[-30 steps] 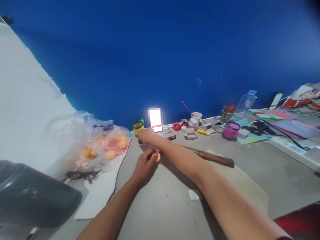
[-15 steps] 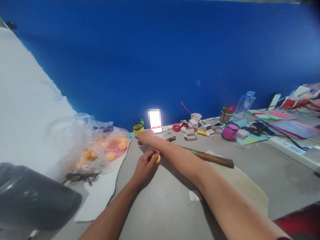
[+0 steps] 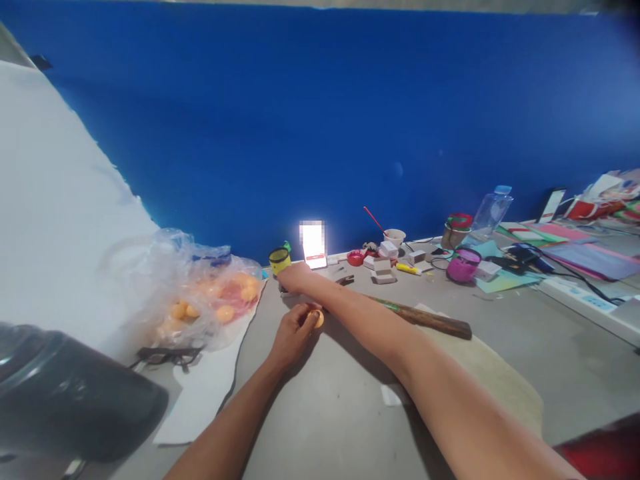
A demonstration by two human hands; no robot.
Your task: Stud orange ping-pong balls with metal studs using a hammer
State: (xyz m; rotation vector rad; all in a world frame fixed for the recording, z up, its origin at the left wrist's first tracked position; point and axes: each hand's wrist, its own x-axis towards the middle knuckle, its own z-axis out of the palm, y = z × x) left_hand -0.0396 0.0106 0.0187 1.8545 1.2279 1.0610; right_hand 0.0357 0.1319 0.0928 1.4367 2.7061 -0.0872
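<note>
My left hand (image 3: pixel 293 335) pinches a small orange ball (image 3: pixel 319 319) between thumb and fingers, low over the grey table. Reaching across above it, my right hand (image 3: pixel 295 277) is at the table's far side with its fingers curled downward. It is right in front of a yellow cup with a dark rim (image 3: pixel 280 261). A small dark and metallic thing (image 3: pixel 285 292) shows under the right hand, partly covered by it; what the fingers grip is hidden. A hammer (image 3: pixel 430 319) with a wooden handle lies beneath the right forearm, its middle hidden.
Left of the hands, a clear plastic bag (image 3: pixel 200 293) holds orange balls, with glasses (image 3: pixel 170 356) before it. A dark cylinder (image 3: pixel 75 393) fills the near left. Along the blue wall stand a lit phone (image 3: pixel 313 243), small boxes (image 3: pixel 384 271), a purple pot (image 3: pixel 463 265) and a bottle (image 3: pixel 493 212).
The whole view has shifted slightly, so everything appears a little lower and to the right. Both hands keep nearly the same pose, and the orange ball stays in the left one.
</note>
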